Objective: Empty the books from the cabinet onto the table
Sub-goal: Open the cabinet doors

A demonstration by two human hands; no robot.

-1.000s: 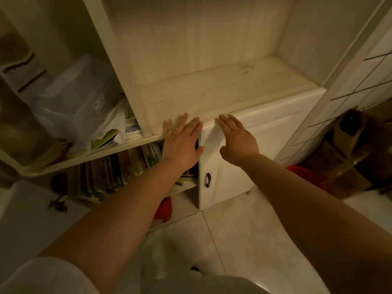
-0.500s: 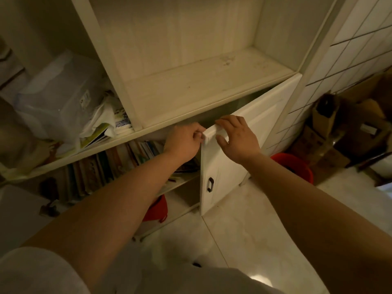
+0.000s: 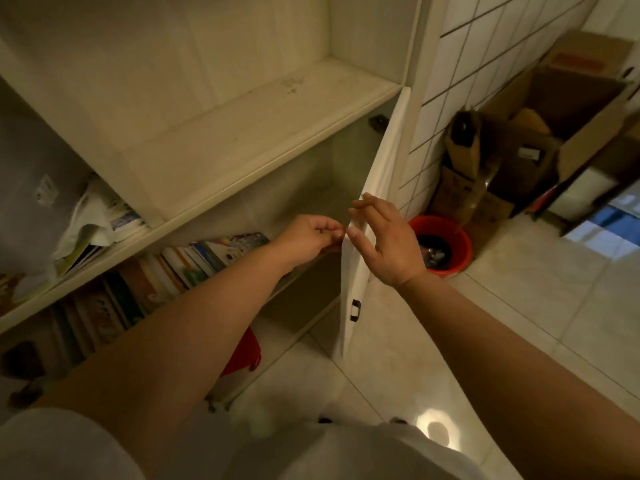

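A person's loosely curled left hand and spread-fingered right hand touch the open cabinet door's edge, books at nine o'clock.

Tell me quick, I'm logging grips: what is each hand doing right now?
Left hand: fingers curled shut at the cabinet door edge, holding no book.
Right hand: open, fingers spread against the door, holding nothing.

You wear a short white sleeve on your left shoulder, with the same white fabric across your chest. Both forearms are bare to the wrist. Your left hand and right hand carry no gloves, rings or watch.
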